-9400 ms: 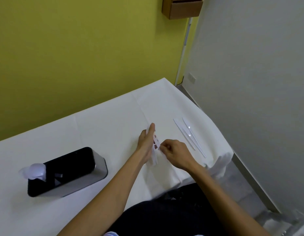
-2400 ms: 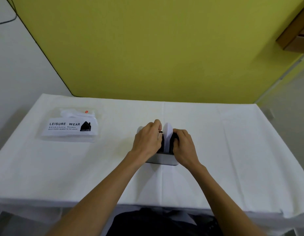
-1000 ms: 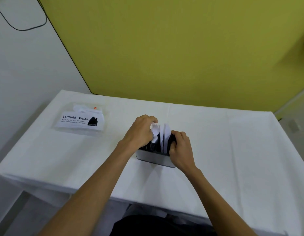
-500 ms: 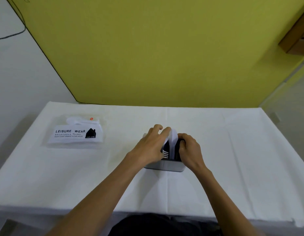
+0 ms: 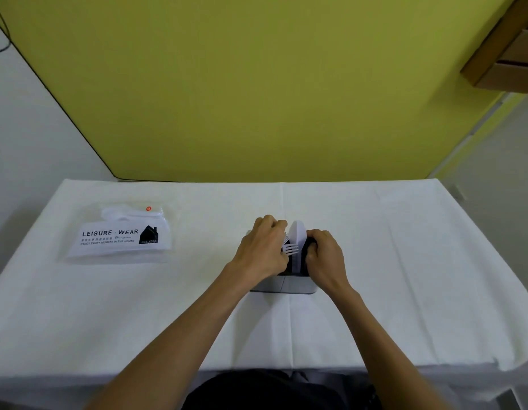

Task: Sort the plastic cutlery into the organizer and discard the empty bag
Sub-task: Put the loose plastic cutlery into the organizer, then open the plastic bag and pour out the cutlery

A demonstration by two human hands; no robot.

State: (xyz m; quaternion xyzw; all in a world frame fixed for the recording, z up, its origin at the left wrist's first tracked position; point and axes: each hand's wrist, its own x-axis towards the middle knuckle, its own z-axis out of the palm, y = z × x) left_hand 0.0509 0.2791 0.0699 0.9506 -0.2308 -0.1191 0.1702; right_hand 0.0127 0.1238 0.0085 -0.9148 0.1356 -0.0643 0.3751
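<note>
The grey organizer [image 5: 286,284] with a black inside stands at the middle of the white table [image 5: 404,261]. My left hand [image 5: 264,247] rests over its left side with the fingers curled around white plastic forks [image 5: 290,248], whose tines stick out to the right. My right hand [image 5: 323,255] is curled over the organizer's right rim. Between the two hands a white knife blade [image 5: 296,235] stands upright. A clear plastic bag [image 5: 120,235] printed "LEISURE WEAR" lies at the far left with white cutlery inside.
A yellow wall [image 5: 256,84] rises behind the table. A wooden box [image 5: 505,51] hangs on the wall at the upper right. The table's near edge runs just in front of my body.
Both hands have stayed at the organizer. The fork tines have come into view beside my left fingers, and the camera view has shifted slightly.
</note>
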